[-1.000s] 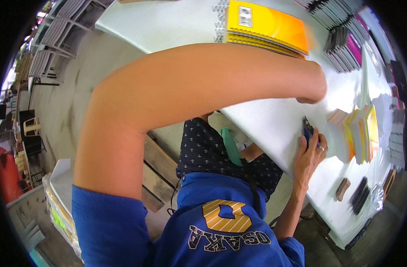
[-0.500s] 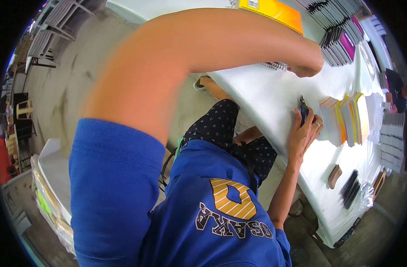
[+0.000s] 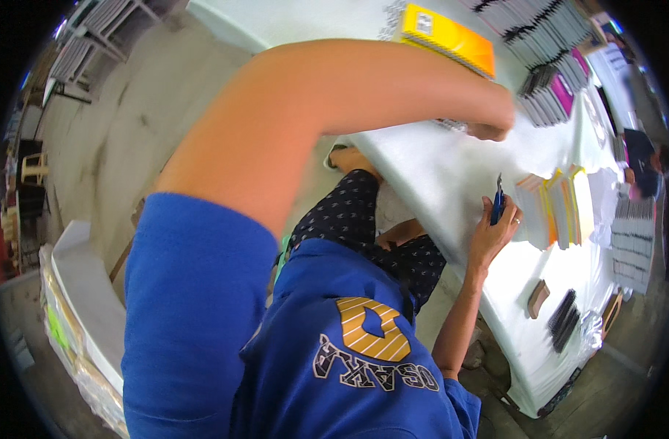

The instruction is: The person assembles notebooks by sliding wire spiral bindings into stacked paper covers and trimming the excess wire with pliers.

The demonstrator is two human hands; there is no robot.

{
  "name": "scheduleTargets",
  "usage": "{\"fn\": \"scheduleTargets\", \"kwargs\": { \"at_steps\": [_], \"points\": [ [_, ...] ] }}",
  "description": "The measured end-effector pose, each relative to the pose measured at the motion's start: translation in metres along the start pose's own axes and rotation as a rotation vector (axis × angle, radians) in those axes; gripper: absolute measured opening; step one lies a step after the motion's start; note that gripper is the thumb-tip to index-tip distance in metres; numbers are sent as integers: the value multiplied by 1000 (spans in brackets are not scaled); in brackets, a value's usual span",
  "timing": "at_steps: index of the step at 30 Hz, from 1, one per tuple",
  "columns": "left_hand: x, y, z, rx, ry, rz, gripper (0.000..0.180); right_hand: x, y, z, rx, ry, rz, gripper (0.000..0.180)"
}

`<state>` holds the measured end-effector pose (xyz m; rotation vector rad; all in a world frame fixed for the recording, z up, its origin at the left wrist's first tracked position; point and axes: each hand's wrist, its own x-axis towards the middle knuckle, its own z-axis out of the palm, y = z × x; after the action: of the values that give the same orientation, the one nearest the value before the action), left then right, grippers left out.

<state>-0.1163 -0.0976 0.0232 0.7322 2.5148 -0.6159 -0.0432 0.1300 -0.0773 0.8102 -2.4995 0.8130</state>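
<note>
My left arm reaches across the view, and its forearm covers part of the table. At its end, my left hand [image 3: 490, 121] is curled closed over the white table [image 3: 422, 157]. Beside it a bit of spiral binding [image 3: 451, 125] peeks out from under the forearm; what the fingers hold, if anything, is hidden. My right hand [image 3: 493, 235] is wrapped round blue-handled pliers [image 3: 498, 207], their dark jaws pointing away from me. Just right of that hand stand notebooks [image 3: 558, 208] with yellow and orange covers. Past my left forearm lies a yellow-orange spiral notebook [image 3: 451, 40].
Stacks of spiral notebooks [image 3: 543, 29] line the far right, with purple-covered ones [image 3: 550, 95] nearer. A brown block [image 3: 538, 298], a bundle of black binding coils [image 3: 564, 320] and clear plastic [image 3: 591, 329] lie near the table's right end. Another person [image 3: 642, 164] is at right.
The view has shifted a little. My left hand stays closed near the spiral binding, and my right hand still grips the pliers, with their jaws now showing more plainly.
</note>
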Motion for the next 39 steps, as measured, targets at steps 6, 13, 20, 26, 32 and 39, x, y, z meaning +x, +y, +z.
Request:
{"fn": "scheduleTargets", "kwargs": {
  "at_steps": [6, 13, 20, 26, 32, 39],
  "points": [
    [-20, -7, -14, -272, -154, -97, 31, -7, -51, -1, 1209, -31, 297, 44],
    [0, -25, -35, -384, -444, 103, 46, 5, -89, 17, 1912, -514, 874, 45],
    [16, -39, -14, -587, -492, 84, 45, 27, -101, 46, 2021, -803, 983, 72],
    [14, -41, -15, -608, -501, 42, 42, 40, -103, 48, 1949, -797, 999, 79],
    [13, -39, -12, -570, -468, 40, 51, 39, -101, 52, 1961, -787, 1044, 77],
    [10, -33, -19, -541, -456, 14, 47, 45, -97, 53, 1980, -740, 1009, 75]
  ]
}}
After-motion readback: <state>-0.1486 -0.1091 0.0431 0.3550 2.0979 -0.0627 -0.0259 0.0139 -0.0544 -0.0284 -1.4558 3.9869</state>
